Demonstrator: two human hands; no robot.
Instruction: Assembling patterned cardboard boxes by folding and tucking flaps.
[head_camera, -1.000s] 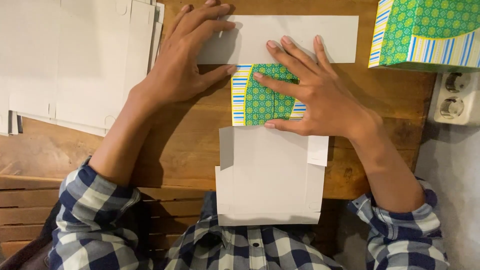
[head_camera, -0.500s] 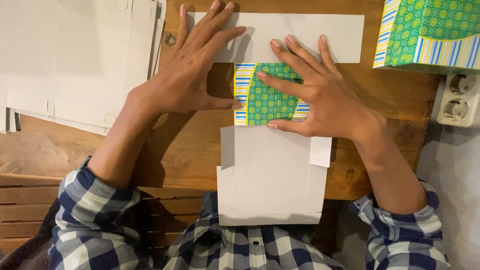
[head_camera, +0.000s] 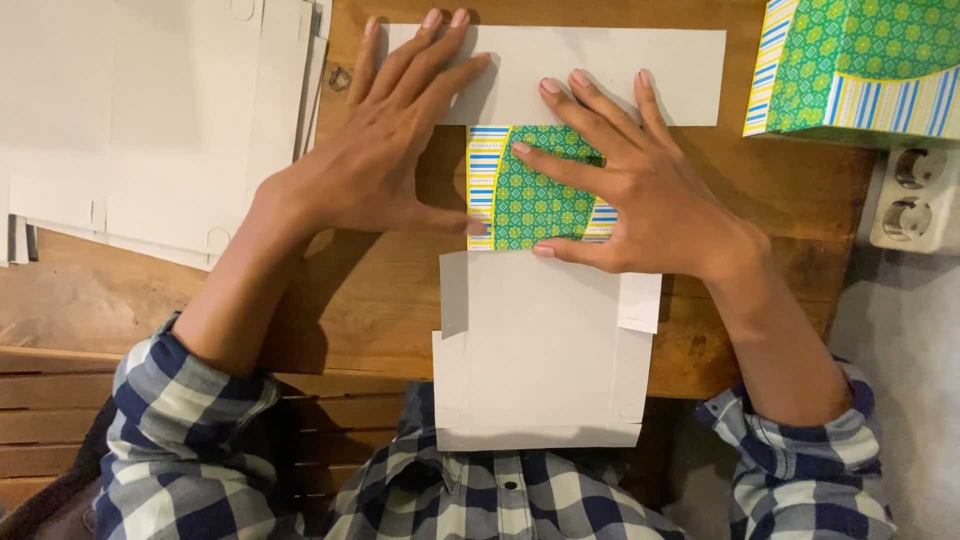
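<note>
A flat cardboard box blank (head_camera: 545, 340) lies on the wooden table (head_camera: 380, 300), white side up, with one panel folded over to show a green patterned face with blue and yellow stripes (head_camera: 520, 200). My left hand (head_camera: 385, 150) lies flat, fingers spread, over the left end of the blank's upper white strip (head_camera: 640, 65), its thumb at the folded panel's left edge. My right hand (head_camera: 630, 180) presses flat on the green panel with fingers spread. Neither hand grips anything.
A stack of flat white box blanks (head_camera: 150, 110) lies at the upper left. A folded green patterned box (head_camera: 860, 65) stands at the upper right. A white double wall socket (head_camera: 915, 200) sits beside the table's right edge.
My left hand has slid down and right, so its thumb now meets the folded panel's edge. My right hand keeps pressing the green panel.
</note>
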